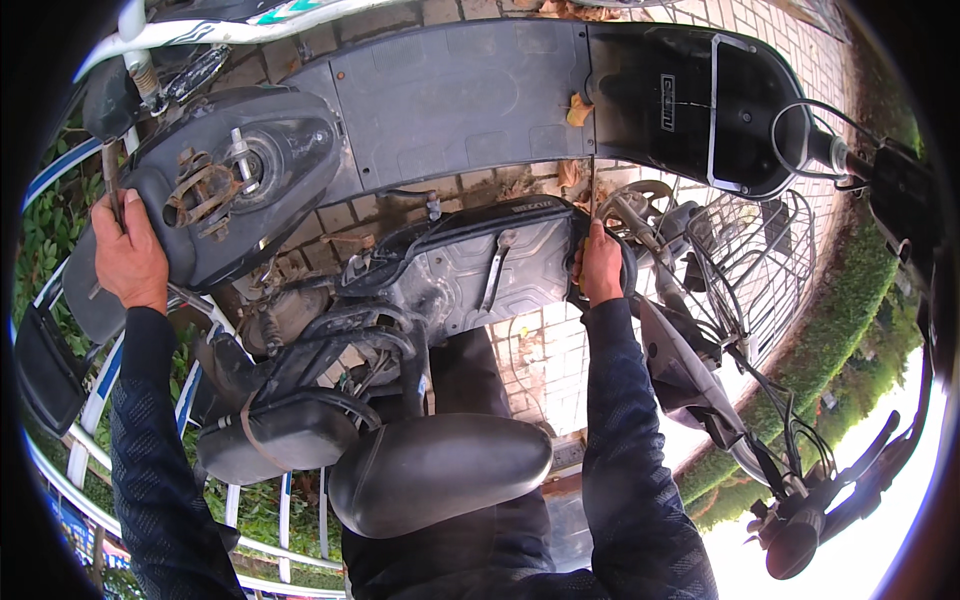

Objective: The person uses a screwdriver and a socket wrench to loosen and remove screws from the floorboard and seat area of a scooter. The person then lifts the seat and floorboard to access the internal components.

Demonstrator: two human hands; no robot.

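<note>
At the far left, my left hand (132,250) is closed round a brownish metal bar (112,188) at the rear of the far black electric scooter (455,95). Its seat is off, exposing a rusty bracket (205,190) and bolt. My right hand (600,265) is closed at the front of the nearer scooter's footboard (455,280). A screwdriver seems to be in it, its thin shaft (594,185) pointing at the far scooter's edge and a bit of orange-yellow handle showing; its tip is hard to make out. A spanner (495,270) lies on the near footboard.
The near scooter's black saddle (440,472) stands close to my body. Its handlebar (795,535) and a wire basket (765,250) are on the right. White-and-blue railings (78,465) run along the left. Dry leaves (578,110) lie on the far footboard and paving.
</note>
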